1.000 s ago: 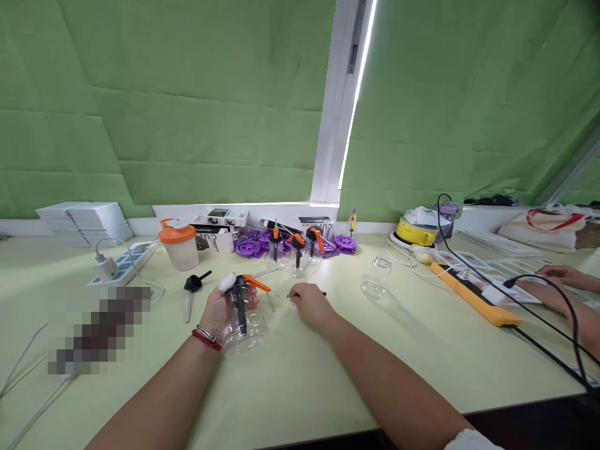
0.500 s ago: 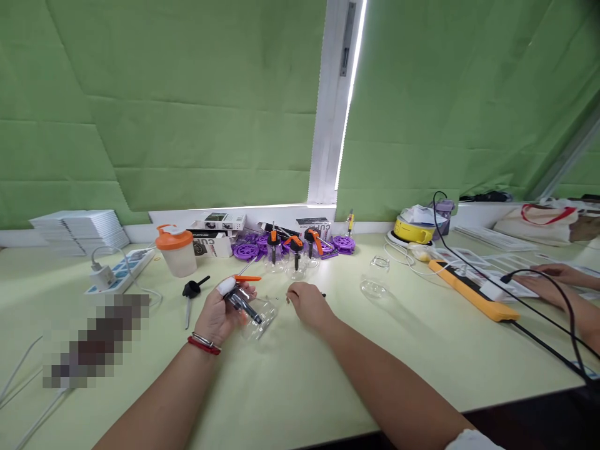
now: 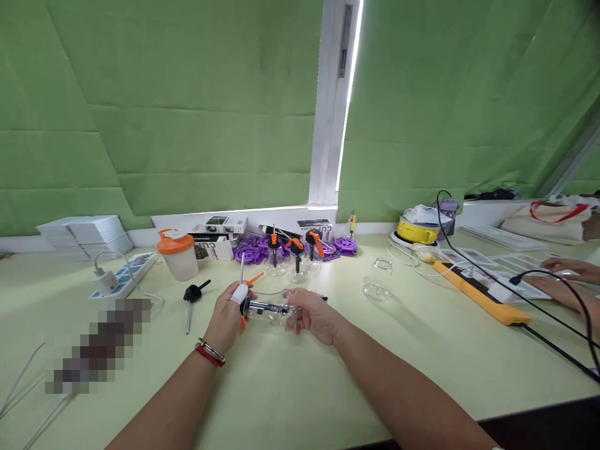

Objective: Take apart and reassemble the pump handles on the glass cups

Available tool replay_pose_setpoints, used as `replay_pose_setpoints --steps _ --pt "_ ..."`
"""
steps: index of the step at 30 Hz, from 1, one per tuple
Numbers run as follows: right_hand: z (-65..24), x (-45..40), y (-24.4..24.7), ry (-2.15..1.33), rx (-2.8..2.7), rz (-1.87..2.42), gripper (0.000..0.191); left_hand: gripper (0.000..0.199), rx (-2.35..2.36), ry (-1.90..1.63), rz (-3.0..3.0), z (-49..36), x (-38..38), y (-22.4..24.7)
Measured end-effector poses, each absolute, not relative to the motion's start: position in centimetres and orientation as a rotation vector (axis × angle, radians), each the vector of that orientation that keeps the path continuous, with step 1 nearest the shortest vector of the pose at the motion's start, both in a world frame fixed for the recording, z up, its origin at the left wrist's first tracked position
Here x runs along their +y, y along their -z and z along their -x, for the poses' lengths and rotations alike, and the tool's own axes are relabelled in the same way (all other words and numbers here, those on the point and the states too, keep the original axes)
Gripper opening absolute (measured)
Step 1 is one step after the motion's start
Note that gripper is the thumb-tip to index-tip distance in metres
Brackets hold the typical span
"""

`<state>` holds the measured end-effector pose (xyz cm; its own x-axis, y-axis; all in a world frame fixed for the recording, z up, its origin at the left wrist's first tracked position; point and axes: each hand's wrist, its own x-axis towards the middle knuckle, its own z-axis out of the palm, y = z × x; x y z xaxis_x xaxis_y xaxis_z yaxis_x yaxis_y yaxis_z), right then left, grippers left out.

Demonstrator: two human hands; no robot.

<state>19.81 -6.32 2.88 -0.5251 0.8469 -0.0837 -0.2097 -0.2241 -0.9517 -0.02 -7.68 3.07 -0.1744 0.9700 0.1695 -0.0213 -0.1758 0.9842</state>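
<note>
A clear bottle [image 3: 272, 320] lies sideways between my two hands, with a dark tube inside it and a black and orange top. My left hand [image 3: 229, 320] is closed around the top end, where orange parts [image 3: 255, 279] and a thin pale rod [image 3: 242, 267] stick out. My right hand [image 3: 316, 315] is closed on the other end of the bottle. A small black bristled piece [image 3: 320, 296] shows just behind my right hand. To the left lies a black part with a pale stem [image 3: 191, 294]. Another clear bottle [image 3: 377, 290] lies on the table at the right.
Several similar bottles [image 3: 297, 259] stand at the back beside purple wheel-like parts [image 3: 250, 253] and boxes [image 3: 220, 247]. A shaker cup [image 3: 180, 259] and a white power strip [image 3: 126, 275] are left. Right are an orange power strip [image 3: 480, 294], cables and another person's hands [image 3: 553, 284].
My right hand has moved from the table beside the bottle onto its end. The bottle has swung more level, and my left hand has turned with it.
</note>
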Motion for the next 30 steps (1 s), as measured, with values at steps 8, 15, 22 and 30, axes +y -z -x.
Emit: replay_pose_setpoints --steps 8,15,22,30 --pt "-20.7 -6.5 -3.7 -1.456 -1.555 0.821 0.052 0.033 1.424 -1.365 -1.514 0.1 -8.4 -4.0" --pt "-21.3 -7.8 -4.9 -0.588 -2.212 0.645 0.070 0.039 1.508 -1.313 -1.240 0.0 -8.2 -4.6" --pt "-20.7 -7.0 -3.4 -0.946 -1.959 0.825 0.077 0.035 1.448 -1.409 -1.246 0.1 -8.4 -4.1" --pt "-20.9 -7.3 -3.8 -0.676 -2.151 0.729 0.067 0.038 1.474 -1.352 -1.171 0.0 -8.2 -4.1"
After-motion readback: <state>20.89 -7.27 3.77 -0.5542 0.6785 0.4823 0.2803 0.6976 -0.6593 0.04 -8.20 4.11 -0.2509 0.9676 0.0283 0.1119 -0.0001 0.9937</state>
